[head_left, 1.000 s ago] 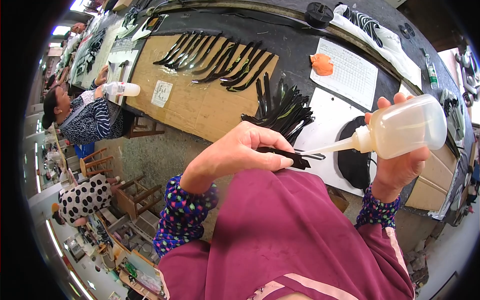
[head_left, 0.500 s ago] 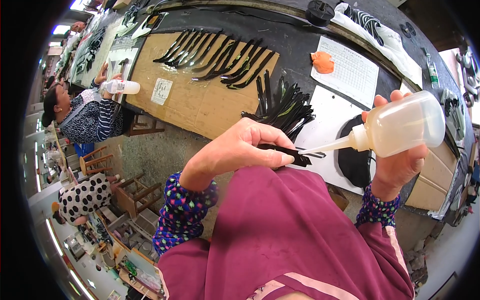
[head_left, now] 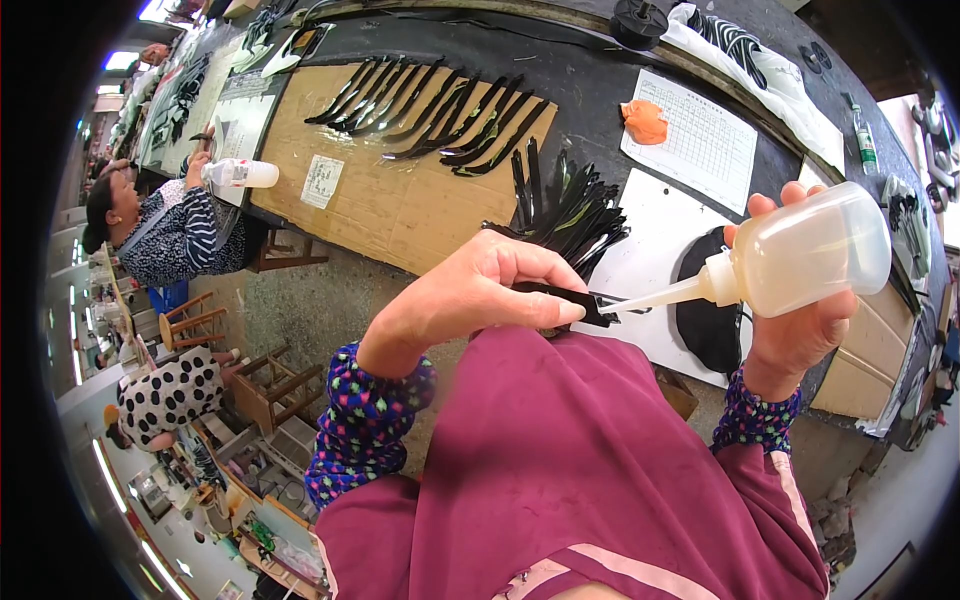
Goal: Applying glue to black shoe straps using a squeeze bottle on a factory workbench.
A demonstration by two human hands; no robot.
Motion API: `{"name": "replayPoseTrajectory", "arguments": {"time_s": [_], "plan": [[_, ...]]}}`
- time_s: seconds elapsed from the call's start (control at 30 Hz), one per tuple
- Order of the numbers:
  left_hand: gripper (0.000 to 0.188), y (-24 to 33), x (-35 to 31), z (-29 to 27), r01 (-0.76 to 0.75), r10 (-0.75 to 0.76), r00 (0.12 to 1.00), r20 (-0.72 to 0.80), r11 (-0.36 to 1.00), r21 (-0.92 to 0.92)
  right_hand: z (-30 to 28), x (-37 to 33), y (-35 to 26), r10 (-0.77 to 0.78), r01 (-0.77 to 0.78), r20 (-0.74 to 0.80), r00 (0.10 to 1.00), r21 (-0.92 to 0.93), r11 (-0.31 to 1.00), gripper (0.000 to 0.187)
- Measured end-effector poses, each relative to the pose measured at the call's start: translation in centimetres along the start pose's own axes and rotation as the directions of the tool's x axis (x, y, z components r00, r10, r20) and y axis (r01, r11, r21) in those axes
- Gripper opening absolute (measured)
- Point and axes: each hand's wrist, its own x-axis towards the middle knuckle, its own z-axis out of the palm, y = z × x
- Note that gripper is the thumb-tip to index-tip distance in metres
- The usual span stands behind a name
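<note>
My left hand (head_left: pixel 500 290) pinches a short black strip (head_left: pixel 597 312) between thumb and fingers, just above my lap. In my right hand (head_left: pixel 790 340) is a clear squeeze bottle (head_left: pixel 815 250) of pale liquid, tipped on its side. Its long narrow nozzle points left, and the tip meets the strip's right end beside my left thumb. Beyond my left hand lies a pile of black strips (head_left: pixel 570 205). Farther off, a row of glossy black curved strips (head_left: pixel 430 110) is spread over brown cardboard (head_left: pixel 400 210). A black rounded piece (head_left: pixel 705 310) rests on a white board (head_left: pixel 655 225).
A printed sheet (head_left: pixel 700 140) with an orange lump (head_left: pixel 644 122) lies on the dark table. Behind it are a black spool (head_left: pixel 638 22) and a white bag of black cord (head_left: pixel 760 80). Another person (head_left: pixel 170 220) works at left, near a second bottle (head_left: pixel 240 174).
The strip in my left hand has turned slightly, and the nozzle tip has shifted a little toward its right end. The person at left has moved their hands.
</note>
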Motion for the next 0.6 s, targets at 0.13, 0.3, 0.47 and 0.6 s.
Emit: {"name": "replayPoseTrajectory", "arguments": {"time_s": [0.13,0.3,0.47,0.6], "plan": [[0.015,-0.02,-0.02,0.04,-0.008,0.009,1.000,0.001,1.000,-0.006,0.00,-0.11,-0.06,-0.007,0.007,-0.008,1.000,-0.016,1.000,0.087],[0.019,-0.35,-0.09,-0.36,-0.026,0.025,1.000,0.011,0.999,0.039,-0.07,-0.15,0.00,-0.010,0.010,-0.016,1.000,-0.035,0.999,0.087],[0.019,-0.25,-0.10,-0.45,-0.015,0.015,1.000,0.001,0.999,0.047,-0.05,-0.18,-0.02,-0.012,0.012,-0.023,1.000,-0.040,0.999,0.088],[0.018,-0.45,-0.11,-0.55,-0.019,0.019,1.000,-0.003,0.999,0.027,-0.08,-0.23,0.03,-0.005,0.004,-0.027,1.000,-0.031,1.000,0.089]]}}
